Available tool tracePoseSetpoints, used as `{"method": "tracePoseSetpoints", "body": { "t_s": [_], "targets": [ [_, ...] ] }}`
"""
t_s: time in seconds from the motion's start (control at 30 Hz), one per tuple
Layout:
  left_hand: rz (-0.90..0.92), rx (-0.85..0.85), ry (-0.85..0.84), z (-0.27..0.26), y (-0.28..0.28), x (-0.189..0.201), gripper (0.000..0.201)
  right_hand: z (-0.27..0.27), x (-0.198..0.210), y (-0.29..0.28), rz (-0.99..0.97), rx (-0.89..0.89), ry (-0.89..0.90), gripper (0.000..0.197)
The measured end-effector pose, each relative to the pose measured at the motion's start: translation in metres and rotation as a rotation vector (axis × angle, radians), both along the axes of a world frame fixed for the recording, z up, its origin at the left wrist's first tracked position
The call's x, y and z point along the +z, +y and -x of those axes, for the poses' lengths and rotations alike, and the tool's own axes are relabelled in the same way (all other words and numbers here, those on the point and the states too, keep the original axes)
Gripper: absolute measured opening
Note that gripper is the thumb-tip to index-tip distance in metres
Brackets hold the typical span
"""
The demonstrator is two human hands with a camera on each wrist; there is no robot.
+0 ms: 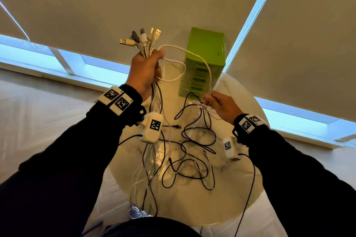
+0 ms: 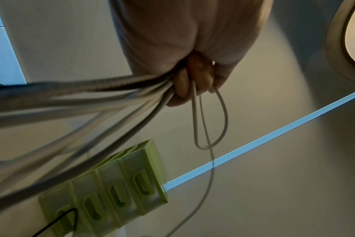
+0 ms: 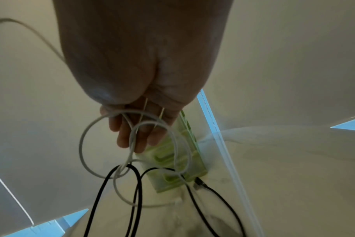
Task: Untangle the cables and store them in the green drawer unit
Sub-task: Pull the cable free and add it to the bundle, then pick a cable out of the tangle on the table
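While my left hand [image 1: 146, 71] is raised well above the round pale glossy worktop [image 1: 248, 194], its fingers are clenched around a bundle of white and grey USB cables [image 1: 143, 42], plugs fanning upward. One white cable [image 1: 200, 57] arcs from that fist down to my right hand [image 1: 221, 107], which sits lower, just in front of the translucent green plastic drawer unit [image 1: 205, 59], fingers pinched on thin white strands. That unit stands at the worktop's far edge against the beige roller blinds [image 1: 134, 5]. Below both hands, loose black and white cables [image 1: 192, 152] sprawl across the middle of the worktop, some trailing over its near edge. My left wrist view shows the curled fingers [image 2: 182, 85] and a small hanging loop; my right wrist view shows white loops [image 3: 103, 144] hooked over the fingers [image 3: 130, 136], with black strands crossing beneath, which I cannot see from the head.
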State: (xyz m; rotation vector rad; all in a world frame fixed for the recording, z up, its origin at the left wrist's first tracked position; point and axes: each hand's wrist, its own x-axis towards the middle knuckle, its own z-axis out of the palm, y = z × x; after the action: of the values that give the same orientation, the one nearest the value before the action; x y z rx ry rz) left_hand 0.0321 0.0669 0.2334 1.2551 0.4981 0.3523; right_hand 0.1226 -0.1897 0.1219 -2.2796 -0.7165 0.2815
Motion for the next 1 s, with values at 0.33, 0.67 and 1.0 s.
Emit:
{"method": "tracePoseSetpoints", "body": {
  "t_s": [0.33, 0.67, 1.0],
  "targets": [
    [-0.118, -0.094, 0.113, 0.007, -0.028, -0.036, 0.016, -0.008, 0.048, 0.013, 0.276, 0.097, -0.138, 0.029],
    [-0.146, -0.301, 0.112, 0.012, -0.062, -0.059, 0.019, 0.026, 0.055, 0.039, 0.204, 0.339, -0.105, 0.031],
    [-0.366, -0.498, 0.032, 0.010, -0.060, -0.062, 0.017, 0.027, 0.060, 0.027, 0.193, 0.243, -0.072, 0.030]
  ]
}}
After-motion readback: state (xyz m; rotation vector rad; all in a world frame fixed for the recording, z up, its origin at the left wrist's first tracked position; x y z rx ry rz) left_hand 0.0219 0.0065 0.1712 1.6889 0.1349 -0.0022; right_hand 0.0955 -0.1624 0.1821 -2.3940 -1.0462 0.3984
